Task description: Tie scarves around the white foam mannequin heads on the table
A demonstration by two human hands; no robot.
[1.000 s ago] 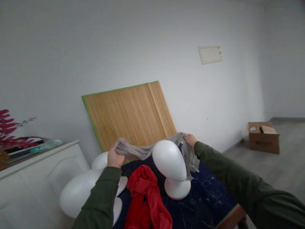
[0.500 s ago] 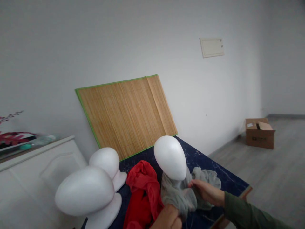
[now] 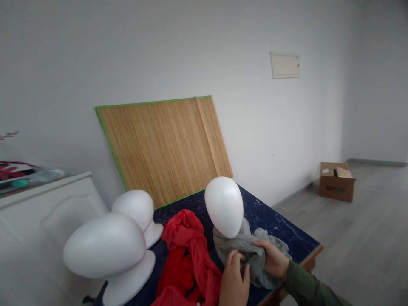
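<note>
A white foam mannequin head [image 3: 224, 206] stands on a dark blue marbled table [image 3: 280, 229]. A grey scarf [image 3: 247, 250] is wrapped around its neck and bunches in front of it. My left hand [image 3: 234, 280] and my right hand [image 3: 272, 258] both grip the scarf's ends just below the head, close together. A red scarf [image 3: 186, 259] lies crumpled on the table to the left of my hands.
Two more white foam heads [image 3: 105, 250] [image 3: 135, 210] stand at the left of the table. A bamboo mat [image 3: 165, 146] leans on the wall behind. A white cabinet [image 3: 41, 212] is at left, and a cardboard box [image 3: 337, 181] sits on the floor at right.
A second ago both hands held the grey scarf stretched behind the head. The scarf has come down around the neck, and my hands have met in front of it.
</note>
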